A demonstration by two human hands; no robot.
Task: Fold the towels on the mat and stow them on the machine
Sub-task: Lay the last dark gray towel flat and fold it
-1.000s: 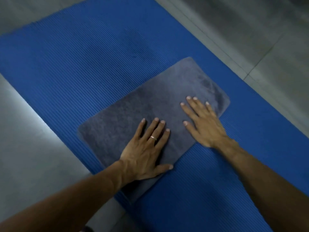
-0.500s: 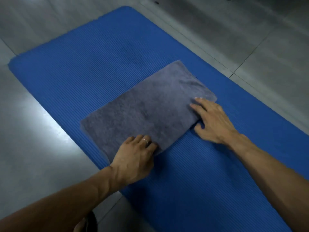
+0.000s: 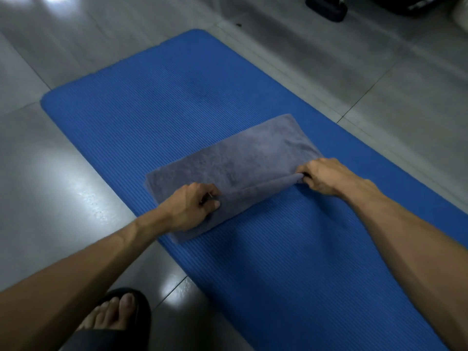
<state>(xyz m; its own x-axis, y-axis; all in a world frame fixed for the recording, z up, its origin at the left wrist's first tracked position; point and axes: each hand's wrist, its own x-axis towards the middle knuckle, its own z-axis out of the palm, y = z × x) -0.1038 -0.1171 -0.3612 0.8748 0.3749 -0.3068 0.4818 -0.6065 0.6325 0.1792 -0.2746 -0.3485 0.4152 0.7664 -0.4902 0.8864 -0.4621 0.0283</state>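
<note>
- A grey towel [image 3: 243,160] lies on a blue ribbed mat [image 3: 157,117], at the centre of the frame, running diagonally from lower left to upper right.
- The towel's near long edge is lifted off the mat into a raised fold that stretches between the two hands.
- The left hand [image 3: 192,209] sits at the lower-left end of that fold, fingers curled and thumb pressed against them, pinching the towel's edge; a ring shows on one finger.
- The right hand [image 3: 326,177] sits at the right end of the fold, right of centre, fingers curled down over the cloth and gripping it.
- The rest of the towel lies flat on the mat beyond the hands, towards the upper part of the frame.
- Both forearms reach in from the bottom corners of the frame.
- The mat lies on a grey tiled floor [image 3: 50,173].
- A foot in a dark sandal [image 3: 119,317] stands on the floor at the lower left, beside the mat's edge.
- Dark objects [image 3: 326,7] sit at the top right edge, too cropped to identify.
</note>
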